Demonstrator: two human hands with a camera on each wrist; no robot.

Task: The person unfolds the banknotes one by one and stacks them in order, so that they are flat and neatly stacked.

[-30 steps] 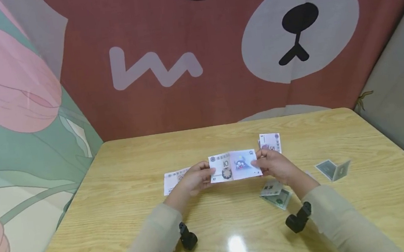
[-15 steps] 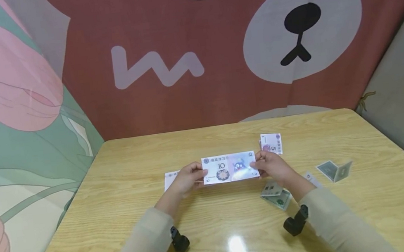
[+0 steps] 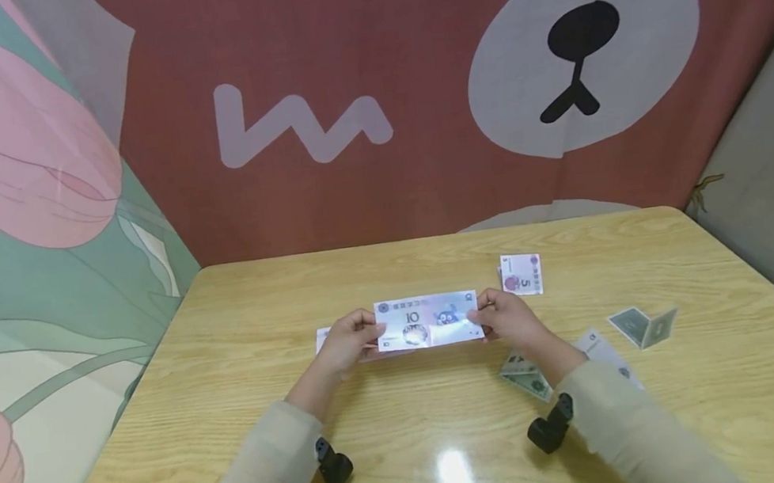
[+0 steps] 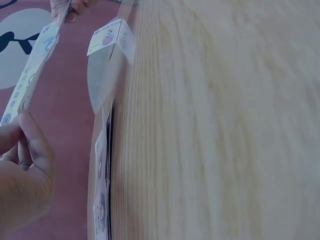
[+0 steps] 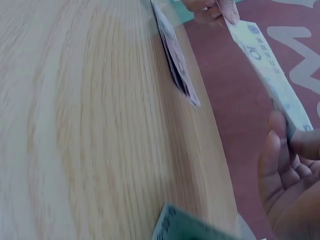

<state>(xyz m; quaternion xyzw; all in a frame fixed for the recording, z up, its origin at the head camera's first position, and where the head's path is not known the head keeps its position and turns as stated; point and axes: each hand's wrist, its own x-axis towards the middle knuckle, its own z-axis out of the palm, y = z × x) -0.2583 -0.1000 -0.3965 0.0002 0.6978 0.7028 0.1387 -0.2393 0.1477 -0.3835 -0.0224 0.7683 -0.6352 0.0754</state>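
While it is held above the table [image 3: 201, 438], one banknote marked 10 [image 3: 437, 305], spread nearly flat, long axis running left to right between the hands; left hand [image 3: 344, 345], thumb and fingers pinching its left end; right hand [image 3: 510, 318], likewise at its right end; neither nearer; loose notes [image 3: 323, 337] on the table, partly behind the left hand

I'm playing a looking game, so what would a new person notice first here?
Probably the big reddish backdrop behind the wooden table, with a black cartoon nose in its pale oval. Next, the banknote marked 10, held between the left hand and the right hand above the table. A banknote marked 5 sits near the far edge.
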